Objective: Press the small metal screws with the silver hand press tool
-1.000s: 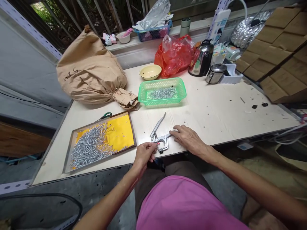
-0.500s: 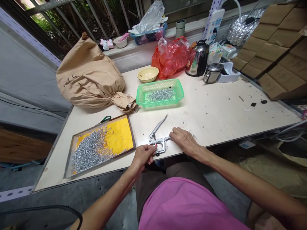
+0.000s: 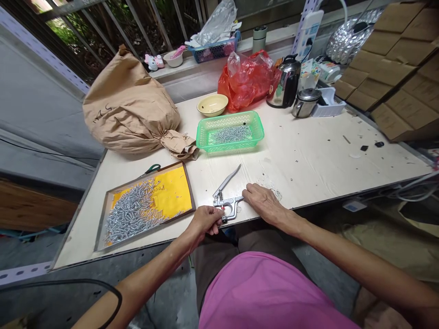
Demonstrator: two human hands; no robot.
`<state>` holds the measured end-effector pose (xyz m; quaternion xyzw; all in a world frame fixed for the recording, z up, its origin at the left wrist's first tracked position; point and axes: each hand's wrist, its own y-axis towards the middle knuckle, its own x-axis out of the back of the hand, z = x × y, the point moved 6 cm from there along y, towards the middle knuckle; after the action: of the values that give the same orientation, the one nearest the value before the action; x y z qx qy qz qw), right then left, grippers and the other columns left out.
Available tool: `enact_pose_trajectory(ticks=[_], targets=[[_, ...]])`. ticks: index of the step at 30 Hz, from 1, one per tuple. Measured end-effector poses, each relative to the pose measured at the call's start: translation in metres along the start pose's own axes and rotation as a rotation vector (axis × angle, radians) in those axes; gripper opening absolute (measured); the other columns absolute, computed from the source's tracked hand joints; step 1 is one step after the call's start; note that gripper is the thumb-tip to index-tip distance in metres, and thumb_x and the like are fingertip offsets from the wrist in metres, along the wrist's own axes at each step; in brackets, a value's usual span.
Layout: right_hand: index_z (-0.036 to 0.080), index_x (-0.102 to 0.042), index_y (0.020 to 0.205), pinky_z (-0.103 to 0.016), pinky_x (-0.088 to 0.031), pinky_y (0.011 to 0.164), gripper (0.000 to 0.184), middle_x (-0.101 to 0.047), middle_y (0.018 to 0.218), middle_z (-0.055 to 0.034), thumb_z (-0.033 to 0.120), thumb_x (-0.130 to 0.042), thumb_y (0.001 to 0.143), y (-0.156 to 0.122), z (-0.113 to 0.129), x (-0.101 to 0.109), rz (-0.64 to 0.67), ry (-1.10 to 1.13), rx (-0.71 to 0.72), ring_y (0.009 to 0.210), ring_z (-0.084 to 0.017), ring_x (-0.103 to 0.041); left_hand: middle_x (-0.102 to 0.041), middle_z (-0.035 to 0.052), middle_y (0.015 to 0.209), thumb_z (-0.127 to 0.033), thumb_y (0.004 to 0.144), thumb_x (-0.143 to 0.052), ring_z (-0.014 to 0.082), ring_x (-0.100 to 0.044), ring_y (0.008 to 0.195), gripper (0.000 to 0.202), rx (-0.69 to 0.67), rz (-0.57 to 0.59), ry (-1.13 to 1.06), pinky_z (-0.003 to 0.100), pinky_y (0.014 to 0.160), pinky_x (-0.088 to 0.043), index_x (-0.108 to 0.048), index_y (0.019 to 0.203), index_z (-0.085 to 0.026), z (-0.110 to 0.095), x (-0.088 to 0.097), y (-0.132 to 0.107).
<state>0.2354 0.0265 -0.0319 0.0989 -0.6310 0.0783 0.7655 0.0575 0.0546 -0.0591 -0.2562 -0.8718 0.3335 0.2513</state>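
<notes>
In the head view, we find the metal pliers (image 3: 227,201) lying on the table (image 3: 302,137) close to its front edge, between the two hands, right of the tray (image 3: 190,187) of small metal pieces (image 3: 132,214) and on the near side of the green basket (image 3: 229,148). We note the right hand (image 3: 262,201) with its fingers closed over the end of the lower handle (image 3: 239,198); the left hand (image 3: 206,218) is pinched narrow at the working end, beside the red part (image 3: 222,208), and we cannot tell what, if anything, lies between its fingertips. We judge the tool stiff and moderately weighty for its size, hard to break, its smooth metal possibly slippery; the spring (image 3: 220,196) should push back against a squeeze. The sound hold, in our judgement, is around both handles toward their ends, clear of the working end. We record the long axis running from the working end, near and left, to the handle tips, farther and right; the lever handle (image 3: 227,179) slants away from the person, the lower handle points right, and the C-shaped mouth faces the left hand
</notes>
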Motion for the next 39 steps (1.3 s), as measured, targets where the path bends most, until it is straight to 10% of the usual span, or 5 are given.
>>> enact_pose_trajectory(ticks=[5, 11, 19, 36, 39], targets=[[0.021, -0.049, 0.123, -0.041, -0.041, 0.087, 0.049, -0.041, 0.136, -0.0143, 0.038, -0.066, 0.079, 0.008, -0.004, 0.016, 0.009, 0.095, 0.099, 0.115, -0.028, -0.044, -0.046, -0.0048, 0.033, -0.043, 0.077, -0.061, 0.0059, -0.039, 0.027, 0.035, 0.010, 0.011, 0.007, 0.017, 0.033, -0.027, -0.051, 0.058, -0.015, 0.002, -0.001, -0.002], [0.016, -0.032, 0.141, -0.056, -0.020, 0.106, 0.095, -0.020, 0.151, -0.0187, 0.053, -0.075, 0.064, 0.040, -0.007, 0.013, 0.154, 0.036, 0.268, 0.139, -0.037, -0.009, -0.047, -0.0063, 0.036, -0.041, 0.078, -0.061, 0.0055, -0.041, 0.027, 0.033, 0.030, 0.004, -0.016, 0.016, 0.032, -0.028, -0.050, 0.059, -0.015, 0.002, -0.004, -0.006], [0.010, -0.042, 0.130, -0.052, -0.030, 0.095, 0.092, -0.050, 0.122, -0.0191, 0.060, -0.074, 0.059, 0.062, -0.005, 0.006, 0.208, -0.013, 0.316, 0.111, -0.034, -0.043, -0.049, -0.0066, 0.040, -0.041, 0.076, -0.063, 0.0056, -0.043, 0.028, 0.031, 0.022, -0.016, -0.031, 0.016, 0.032, -0.030, -0.052, 0.061, -0.015, 0.006, -0.005, -0.004], [0.014, -0.057, 0.106, -0.036, -0.035, 0.080, 0.049, -0.055, 0.105, -0.0123, 0.044, -0.074, 0.071, 0.051, -0.004, 0.014, 0.243, 0.013, 0.285, 0.100, -0.027, -0.046, -0.049, -0.0036, 0.042, -0.057, 0.075, -0.057, 0.0073, -0.044, 0.033, 0.044, 0.000, -0.040, 0.041, 0.018, 0.036, -0.034, -0.053, 0.064, -0.015, 0.011, -0.003, -0.008], [0.014, -0.058, 0.104, -0.036, -0.035, 0.081, 0.040, -0.056, 0.104, -0.0122, 0.038, -0.071, 0.075, 0.046, -0.003, 0.018, 0.228, 0.029, 0.282, 0.100, -0.026, -0.047, -0.059, 0.0015, 0.057, -0.054, 0.083, -0.049, 0.0125, -0.055, 0.047, 0.041, -0.163, -0.187, 0.261, 0.023, 0.047, -0.044, -0.058, 0.078, -0.015, -0.001, 0.001, -0.018]])
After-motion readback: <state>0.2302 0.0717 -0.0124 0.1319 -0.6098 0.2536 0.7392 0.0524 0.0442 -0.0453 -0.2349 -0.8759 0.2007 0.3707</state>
